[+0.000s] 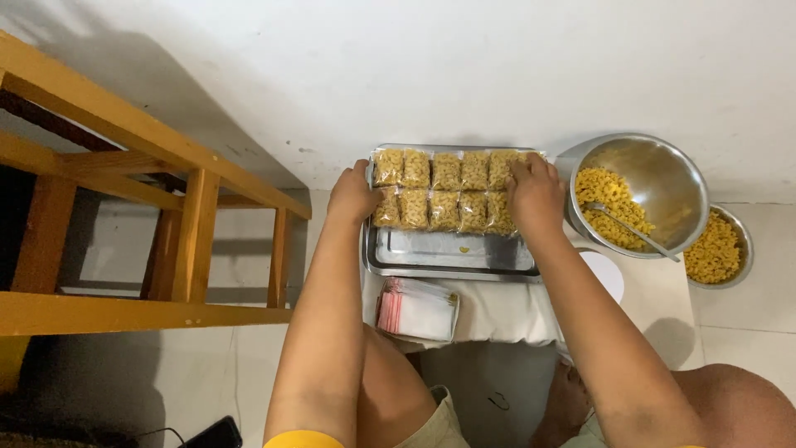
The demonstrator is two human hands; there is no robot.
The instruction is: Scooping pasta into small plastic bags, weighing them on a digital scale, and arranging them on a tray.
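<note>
Left hand (pixel 352 195) and right hand (pixel 535 195) press, fingers curled, on either end of two rows of small clear packets of yellow pasta (pixel 444 191), which sit at the far end of a rectangular steel tray (pixel 452 253). Round steel bowl of pasta with spoon (pixel 638 195) stands just right; stack of empty plastic bags (pixel 417 309) lies near.

Low white table (pixel 655 299): steel tray (pixel 452 257) on it, bag stack (pixel 417 309) just below tray, pasta bowl (pixel 655 178) right of tray.

Small clear packets of yellow pasta (pixel 444 191) lie flat in two neat rows across the far half of a steel tray (pixel 452 253).
</note>
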